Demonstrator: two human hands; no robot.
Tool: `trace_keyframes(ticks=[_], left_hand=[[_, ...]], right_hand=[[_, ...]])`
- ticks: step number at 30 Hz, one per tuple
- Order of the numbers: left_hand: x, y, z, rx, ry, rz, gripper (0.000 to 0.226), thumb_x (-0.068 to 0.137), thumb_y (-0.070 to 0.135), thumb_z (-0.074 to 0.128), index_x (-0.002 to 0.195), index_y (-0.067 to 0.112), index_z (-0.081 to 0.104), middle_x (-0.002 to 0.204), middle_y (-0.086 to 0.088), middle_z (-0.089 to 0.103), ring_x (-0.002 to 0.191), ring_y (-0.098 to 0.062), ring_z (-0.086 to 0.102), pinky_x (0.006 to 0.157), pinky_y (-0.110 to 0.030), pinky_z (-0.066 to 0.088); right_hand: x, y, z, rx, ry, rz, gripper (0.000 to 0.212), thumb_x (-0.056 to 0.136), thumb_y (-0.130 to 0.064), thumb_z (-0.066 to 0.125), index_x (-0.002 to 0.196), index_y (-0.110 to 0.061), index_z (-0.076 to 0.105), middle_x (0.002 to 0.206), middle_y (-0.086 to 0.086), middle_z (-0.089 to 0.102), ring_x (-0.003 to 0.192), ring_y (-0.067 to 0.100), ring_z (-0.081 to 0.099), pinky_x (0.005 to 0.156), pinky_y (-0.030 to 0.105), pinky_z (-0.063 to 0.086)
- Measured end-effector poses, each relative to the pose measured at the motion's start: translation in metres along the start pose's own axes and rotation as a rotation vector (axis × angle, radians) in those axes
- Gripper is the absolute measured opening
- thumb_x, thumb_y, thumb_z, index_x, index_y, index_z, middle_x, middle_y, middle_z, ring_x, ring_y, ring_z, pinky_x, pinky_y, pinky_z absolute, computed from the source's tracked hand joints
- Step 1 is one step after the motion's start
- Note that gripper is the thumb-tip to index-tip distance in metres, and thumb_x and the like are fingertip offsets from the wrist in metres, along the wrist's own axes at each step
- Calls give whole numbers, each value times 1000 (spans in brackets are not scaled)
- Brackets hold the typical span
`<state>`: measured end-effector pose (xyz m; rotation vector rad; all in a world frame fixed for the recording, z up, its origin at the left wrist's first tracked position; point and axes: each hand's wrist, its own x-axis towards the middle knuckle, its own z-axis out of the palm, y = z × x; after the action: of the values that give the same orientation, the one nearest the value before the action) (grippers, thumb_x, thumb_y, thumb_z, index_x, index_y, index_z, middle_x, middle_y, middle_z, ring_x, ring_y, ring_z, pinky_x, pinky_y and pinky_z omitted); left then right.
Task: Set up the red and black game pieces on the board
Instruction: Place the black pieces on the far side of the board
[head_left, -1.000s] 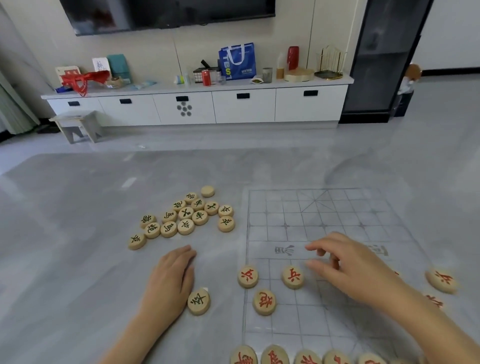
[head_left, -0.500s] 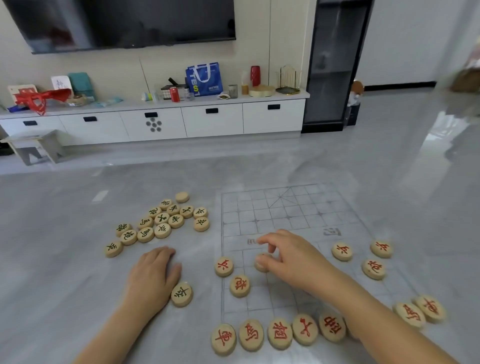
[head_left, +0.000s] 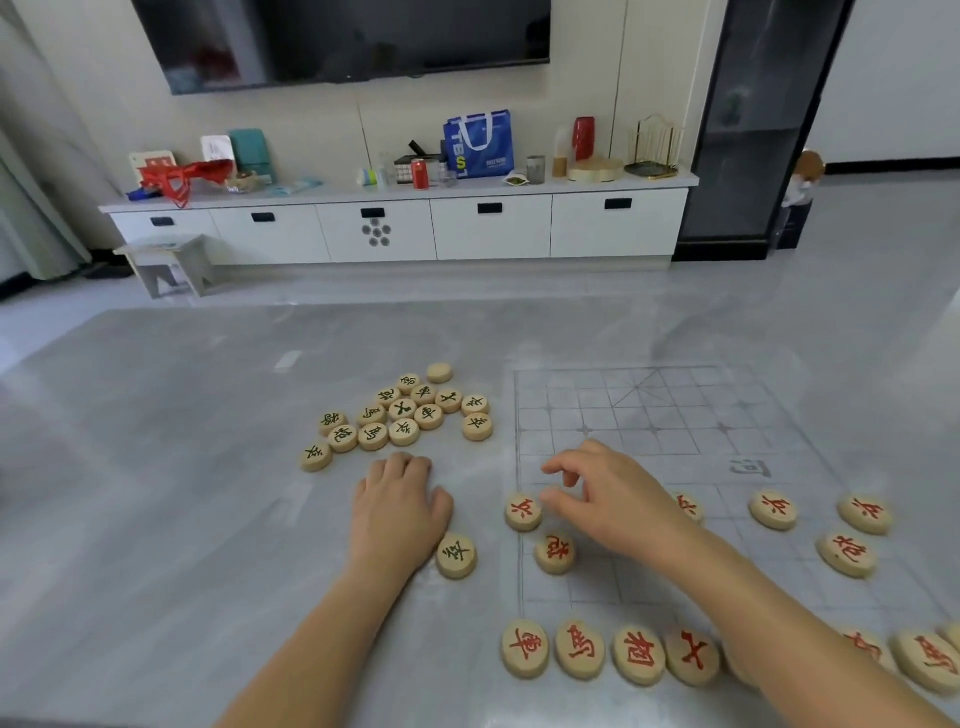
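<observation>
Red pieces (head_left: 579, 650) line the near edge of the board (head_left: 649, 410), a thin see-through sheet with a printed grid that lies flat on our grey table (head_left: 182, 519). We count four side by side to the left of our right forearm, and more to its right that the frame partly cuts off. Farther up the grid, more red-marked discs sit spaced along one line: the leftmost red disc (head_left: 523, 512) at the board's left edge, one half hidden behind our right hand (head_left: 618, 499), and two out to the right. A nearer red disc (head_left: 555, 553) lies one row closer to us, and another like it sits far right. Our right hand is over the left half of the board, fingers loosely curled, thumb and forefinger parted with nothing visible between them. The thumb tip is just beside the leftmost red disc, and we cannot tell whether it touches. Our left hand (head_left: 397, 512) lies palm down on the table left of the board, fingers straight and close together, holding nothing. A lone black piece (head_left: 455, 556) lies just beside it. The black pieces (head_left: 405, 415) are clustered off the board beyond that hand, with a blank disc (head_left: 439, 372) at the far end. Across the room a white cabinet (head_left: 488, 228) carries a blue bag (head_left: 478, 145) and a red can (head_left: 420, 174).
</observation>
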<state>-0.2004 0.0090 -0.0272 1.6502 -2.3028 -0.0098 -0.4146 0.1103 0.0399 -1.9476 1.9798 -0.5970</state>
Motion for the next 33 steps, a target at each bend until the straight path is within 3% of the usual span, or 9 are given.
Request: trace_keyframes(ticks=[7, 11, 15, 21, 25, 28, 33], left_hand=[[0, -1, 2, -15, 20, 1, 54, 75, 45, 29, 105, 15, 62, 105, -5, 60, 100, -30, 53, 81, -40, 42], [-1, -2, 4, -12, 34, 0, 50, 76, 44, 32, 105, 16, 62, 105, -4, 60, 100, -29, 53, 81, -39, 41], [1, -4, 7, -12, 51, 4, 50, 76, 43, 33, 107, 16, 62, 107, -4, 60, 99, -29, 53, 80, -40, 42], [1, -2, 7, 30, 9, 50, 56, 79, 42, 27, 122, 25, 58, 129, 2, 55, 112, -26, 49, 89, -40, 39], [0, -2, 6, 21, -26, 55, 63, 80, 44, 17, 130, 26, 51, 143, 5, 45, 127, -21, 40, 97, -38, 33], [0, -2, 5, -13, -11, 58, 68, 81, 44, 10, 131, 25, 52, 141, 7, 47, 126, -21, 41, 97, -37, 32], [1, -1, 7, -42, 17, -15, 58, 83, 35, 22, 117, 11, 63, 126, -5, 60, 116, -26, 53, 90, -41, 43]], right_hand=[[-1, -48, 28, -153, -148, -220, 50, 83, -53, 58, 126, -28, 55, 112, -8, 46, 107, 11, 44, 87, 27, 35], [1, -62, 47, -305, -147, -260, 46, 81, -55, 58, 112, -21, 59, 108, -2, 45, 102, 17, 41, 87, 34, 32], [5, -63, 58, -289, -108, -233, 40, 81, -52, 57, 105, -20, 60, 103, -1, 47, 100, 19, 42, 85, 35, 32], [8, -55, 62, -314, 8, -179, 34, 87, -44, 49, 104, -17, 59, 102, 1, 49, 100, 22, 45, 84, 35, 32], [24, -51, 63, -299, -7, -130, 36, 87, -46, 52, 109, -18, 60, 105, 1, 50, 103, 22, 47, 84, 35, 33], [39, -54, 63, -323, 0, -115, 35, 86, -44, 54, 108, -17, 60, 106, 3, 52, 104, 24, 48, 83, 35, 33], [72, -59, 66, -324, -11, -63, 39, 84, -45, 58, 111, -17, 60, 114, 6, 55, 108, 26, 50, 86, 37, 37]])
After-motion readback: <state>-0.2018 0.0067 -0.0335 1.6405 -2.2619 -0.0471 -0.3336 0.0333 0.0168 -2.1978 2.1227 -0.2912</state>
